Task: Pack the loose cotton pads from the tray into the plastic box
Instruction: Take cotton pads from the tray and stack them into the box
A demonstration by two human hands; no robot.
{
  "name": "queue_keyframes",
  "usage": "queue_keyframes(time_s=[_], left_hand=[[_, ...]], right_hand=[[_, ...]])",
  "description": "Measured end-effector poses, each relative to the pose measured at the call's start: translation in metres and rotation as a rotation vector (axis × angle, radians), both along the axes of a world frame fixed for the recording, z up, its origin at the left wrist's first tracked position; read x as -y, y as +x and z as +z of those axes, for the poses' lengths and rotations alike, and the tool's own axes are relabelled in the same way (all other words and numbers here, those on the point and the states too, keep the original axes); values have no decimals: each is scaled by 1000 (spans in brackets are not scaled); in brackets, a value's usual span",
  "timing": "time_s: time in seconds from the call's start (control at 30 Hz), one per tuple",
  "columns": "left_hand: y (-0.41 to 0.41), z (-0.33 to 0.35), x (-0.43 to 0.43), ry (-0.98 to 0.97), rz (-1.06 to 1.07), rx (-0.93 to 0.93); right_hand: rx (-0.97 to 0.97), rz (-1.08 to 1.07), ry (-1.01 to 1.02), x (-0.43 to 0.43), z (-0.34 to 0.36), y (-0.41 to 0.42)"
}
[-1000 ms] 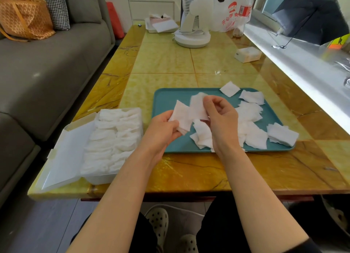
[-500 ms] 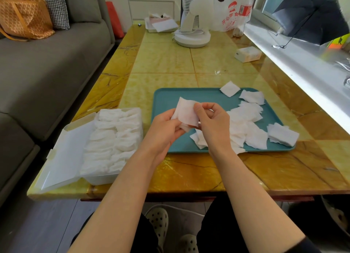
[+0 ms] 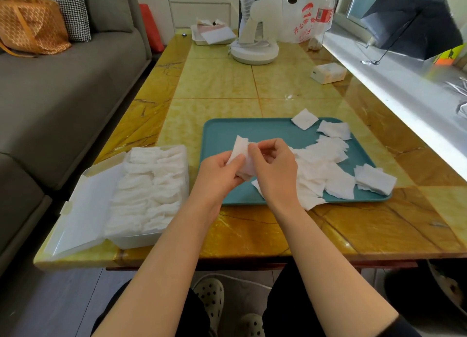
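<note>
My left hand (image 3: 217, 173) and right hand (image 3: 274, 171) both pinch a small stack of pads (image 3: 241, 151) above the tray (image 3: 227, 134), more pads (image 3: 326, 170) loose on it, the full box (image 3: 151, 187) left.

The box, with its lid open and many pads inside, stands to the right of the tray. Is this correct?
No. The head view shows the box standing to the left of the tray, not the right. Its lid is open and many pads lie inside.
</note>
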State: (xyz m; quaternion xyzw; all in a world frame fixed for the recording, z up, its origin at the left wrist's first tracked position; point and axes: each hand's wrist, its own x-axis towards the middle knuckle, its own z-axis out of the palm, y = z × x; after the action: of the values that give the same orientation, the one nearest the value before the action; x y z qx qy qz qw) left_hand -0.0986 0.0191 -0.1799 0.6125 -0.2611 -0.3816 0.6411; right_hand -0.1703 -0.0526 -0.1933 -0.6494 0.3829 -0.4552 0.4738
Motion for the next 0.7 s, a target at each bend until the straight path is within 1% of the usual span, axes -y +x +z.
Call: queue_keyframes(time_s=[0.07, 0.2, 0.4, 0.5, 0.57, 0.63, 0.7], left_hand=[[2, -3, 1, 16, 40, 23], [5, -4, 1, 35, 15, 57], [6, -3, -2, 44, 35, 52], [4, -1, -1, 28, 59, 28], [4, 0, -2, 55, 63, 30], [5, -3, -3, 102, 57, 111], [7, -5, -4, 151, 43, 262]], right_hand=[[-4, 26, 5, 0, -1, 1], [-17, 105, 96, 2, 0, 0], [-4, 97, 62, 5, -1, -4], [-68, 97, 32, 5, -4, -3], [-119, 105, -21, 5, -6, -3], [-143, 122, -73, 5, -6, -5], [-171, 167, -110, 4, -5, -7]])
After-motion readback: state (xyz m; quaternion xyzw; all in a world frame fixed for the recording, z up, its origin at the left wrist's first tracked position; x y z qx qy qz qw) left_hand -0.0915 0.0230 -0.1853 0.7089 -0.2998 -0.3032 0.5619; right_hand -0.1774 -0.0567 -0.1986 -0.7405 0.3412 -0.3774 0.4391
